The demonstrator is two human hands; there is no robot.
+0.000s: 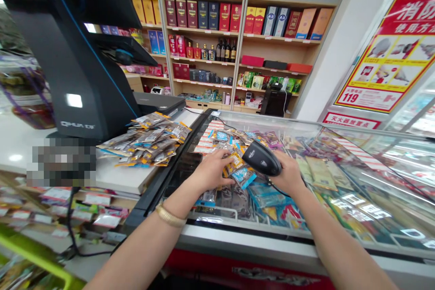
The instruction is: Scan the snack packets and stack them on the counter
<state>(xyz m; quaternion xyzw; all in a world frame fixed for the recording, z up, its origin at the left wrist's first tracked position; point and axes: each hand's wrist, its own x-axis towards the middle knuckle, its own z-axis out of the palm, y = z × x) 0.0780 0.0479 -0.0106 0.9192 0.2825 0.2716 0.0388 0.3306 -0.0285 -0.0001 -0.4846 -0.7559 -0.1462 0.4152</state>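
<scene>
My right hand (288, 174) grips a black handheld barcode scanner (261, 158), its head pointing left over a heap of small snack packets. Opposite it, my left hand (212, 170), with a gold bangle (171, 215) on the wrist, curls its thumb and fingers around a small orange-and-blue snack packet (243, 176) just under the scanner's head. More loose packets (222, 136) lie behind my hands on the glass top of a chest freezer (319, 128). To the left, a pile of similar packets (149, 140) rests on the white counter.
A dark checkout terminal (91, 77) stands at the left on the counter (127, 183). Bagged frozen goods (319, 172) show through the freezer glass. Shelves (204, 34) of boxes and bottles fill the back wall. A red-and-yellow poster (390, 54) hangs at the right.
</scene>
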